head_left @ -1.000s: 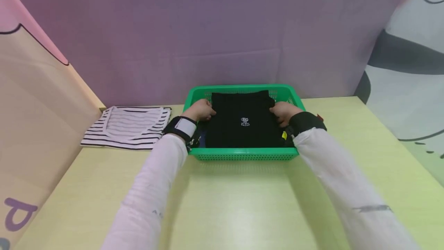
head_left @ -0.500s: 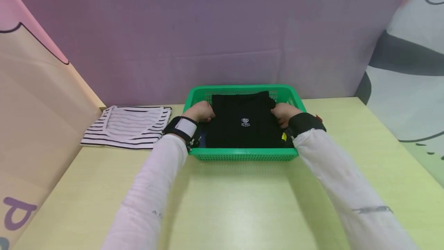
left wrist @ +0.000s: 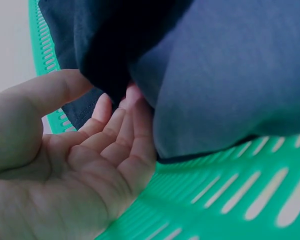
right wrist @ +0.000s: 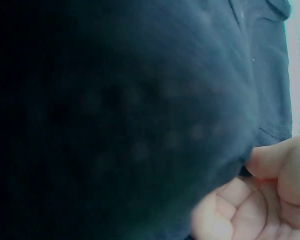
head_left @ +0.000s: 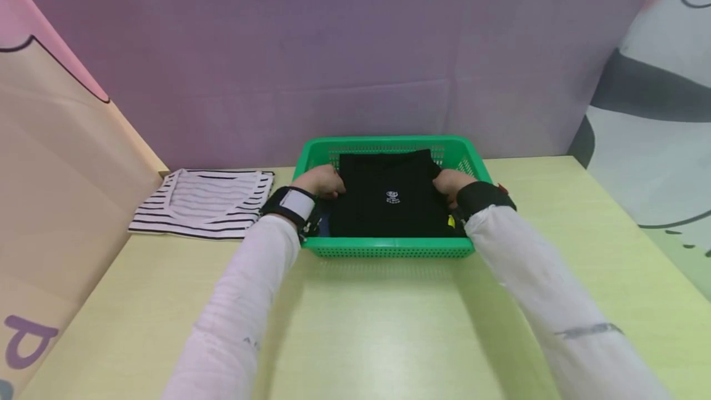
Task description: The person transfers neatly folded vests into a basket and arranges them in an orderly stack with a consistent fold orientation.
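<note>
A folded black T-shirt (head_left: 383, 215) with a small white print lies inside a green plastic basket (head_left: 389, 243). On its left edge, my left hand (head_left: 324, 181) holds the cloth, thumb on the near side and fingertips tucked behind the fold, as the left wrist view shows. The right edge is pinched by my right hand (head_left: 451, 184), with the other fingers curled in the right wrist view. Dark blue cloth (head_left: 324, 222) peeks out at the basket's left side, by the T-shirt. A small yellow patch (head_left: 451, 221) shows near the right wrist.
A folded white-and-black striped shirt (head_left: 208, 202) lies on the pale yellow table (head_left: 378, 326), left of the basket. Behind the table hangs a purple cloth (head_left: 361, 54). Printed panels stand at the left (head_left: 66, 171) and right (head_left: 661, 79).
The far edge of the black T-shirt has sunk slightly lower in the basket. My right hand has shifted a little down and left with it; the left hand has dipped slightly.
</note>
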Motion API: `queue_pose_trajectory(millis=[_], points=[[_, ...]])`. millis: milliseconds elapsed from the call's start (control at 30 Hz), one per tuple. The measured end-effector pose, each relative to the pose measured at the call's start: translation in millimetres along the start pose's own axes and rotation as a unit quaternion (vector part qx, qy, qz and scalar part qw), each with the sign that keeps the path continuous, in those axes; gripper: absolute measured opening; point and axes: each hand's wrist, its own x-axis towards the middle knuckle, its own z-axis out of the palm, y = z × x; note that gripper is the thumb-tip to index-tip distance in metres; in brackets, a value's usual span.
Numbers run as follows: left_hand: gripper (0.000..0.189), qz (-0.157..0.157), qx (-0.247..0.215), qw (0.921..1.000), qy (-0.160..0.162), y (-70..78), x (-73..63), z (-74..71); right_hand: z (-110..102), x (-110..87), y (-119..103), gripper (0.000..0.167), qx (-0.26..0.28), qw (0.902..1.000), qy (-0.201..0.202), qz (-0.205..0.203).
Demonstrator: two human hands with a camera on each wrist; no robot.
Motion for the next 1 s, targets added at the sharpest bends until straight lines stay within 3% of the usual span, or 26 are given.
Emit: queue_pose_trajectory(millis=[167, 467, 600, 667, 900, 967, 1000], points=[[0.016, 0.003, 0.008, 0.9999, -0.008, 0.7, -2.9, 0.6, 3, 0.1, -2, 0.048, -0.041, 0.9991, 0.008, -0.003], [0.028, 0.011, 0.02, 0.9985, -0.049, 0.6, -3.5, -0.7, 2, 0.0, -2, 0.046, -0.08, 0.9967, 0.005, -0.011], [0.024, 0.014, 0.026, 0.9982, -0.051, -0.8, -2.1, -0.3, 3, 9.5, 0, 0.044, -0.115, 0.9931, 0.016, -0.01], [0.021, 0.016, 0.028, 0.9982, -0.052, -0.6, -2.6, 0.1, 2, 27.9, 10, 0.042, -0.129, 0.9914, 0.019, -0.016], [0.016, 0.018, 0.038, 0.9978, -0.051, 2.7, -3.8, 1.4, -8, 176.9, 89, 0.041, -0.125, 0.9911, 0.044, -0.011], [0.01, 0.017, 0.041, 0.9976, -0.053, 2.1, -2.4, 1.7, -10, 208.3, 106, 0.047, -0.123, 0.9913, 0.048, -0.006], [0.008, 0.016, 0.041, 0.9976, -0.054, 1.9, -1.9, 2.2, -9, 213.6, 109, 0.045, -0.125, 0.9905, 0.056, -0.006]])
